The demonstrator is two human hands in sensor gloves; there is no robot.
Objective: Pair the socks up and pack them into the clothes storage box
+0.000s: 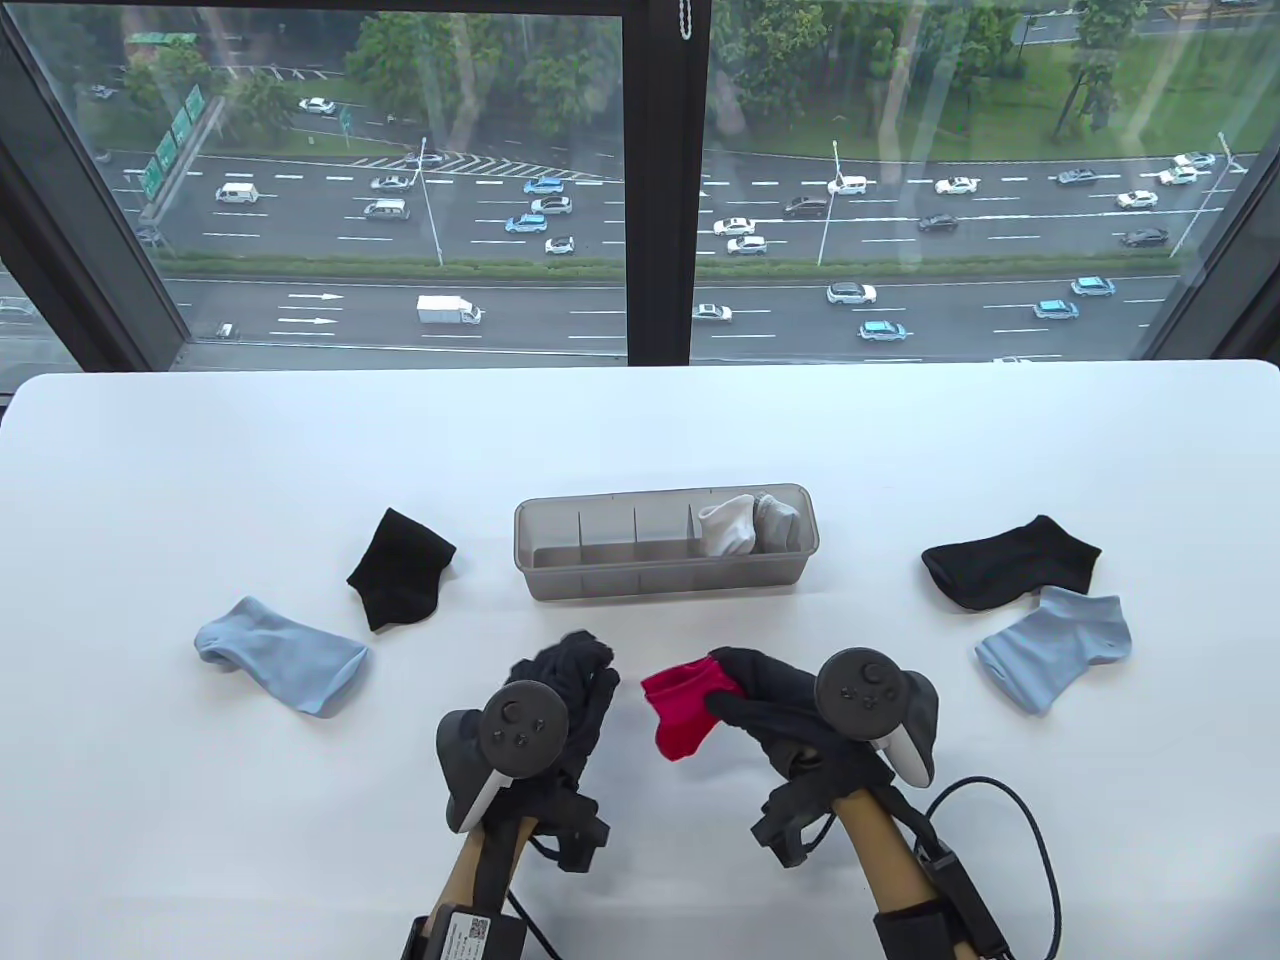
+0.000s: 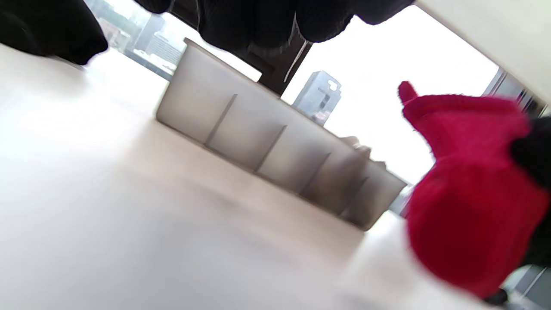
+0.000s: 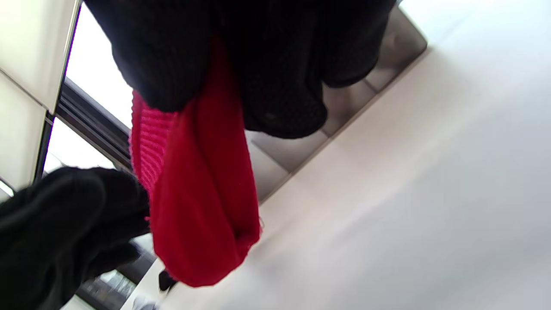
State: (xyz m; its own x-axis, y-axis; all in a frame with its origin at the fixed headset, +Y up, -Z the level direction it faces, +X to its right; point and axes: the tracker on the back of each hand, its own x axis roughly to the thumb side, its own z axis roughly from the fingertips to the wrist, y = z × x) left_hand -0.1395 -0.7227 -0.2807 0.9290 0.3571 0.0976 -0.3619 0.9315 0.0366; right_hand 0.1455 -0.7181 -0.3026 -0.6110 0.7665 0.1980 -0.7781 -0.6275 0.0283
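Right hand (image 1: 790, 700) fingers pinch red sock (image 1: 685, 710); left hand (image 1: 565, 690) fingers relaxed, empty.

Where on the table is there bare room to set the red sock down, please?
Bare patches: the strip between the storage box and the hands, the far table behind the box, and the near corners. Crowded: left, black sock by blue sock; right, black sock touching blue sock.

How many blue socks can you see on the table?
2. One light blue sock lies at the table's left, near a black sock; the other light blue sock lies at the right, just below another black one.
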